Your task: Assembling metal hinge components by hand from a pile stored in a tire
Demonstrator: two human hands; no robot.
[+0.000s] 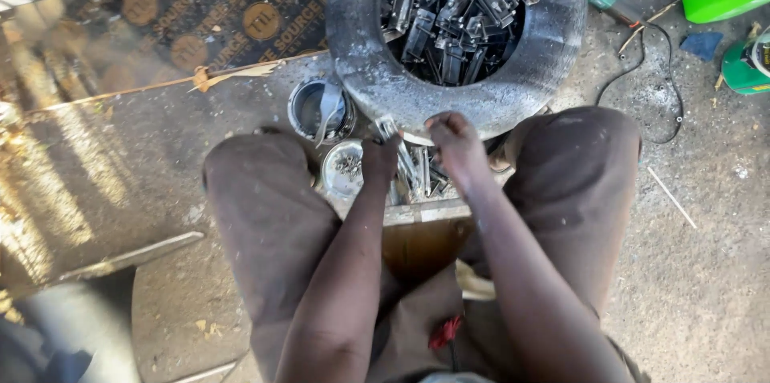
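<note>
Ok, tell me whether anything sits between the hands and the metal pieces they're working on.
Nothing visible does. The left hand and right hand are already on the metal pieces between the knees, just below the tyre full of similar parts. The two tins sit off to the left hand's side, apart.

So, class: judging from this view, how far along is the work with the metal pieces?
Done: the tyre already holds a heap of dark metal brackets. In hand: the left hand and right hand hold a shiny metal piece over a small pile of parts. Left: that pile, plus small fasteners in the round tin.
</note>
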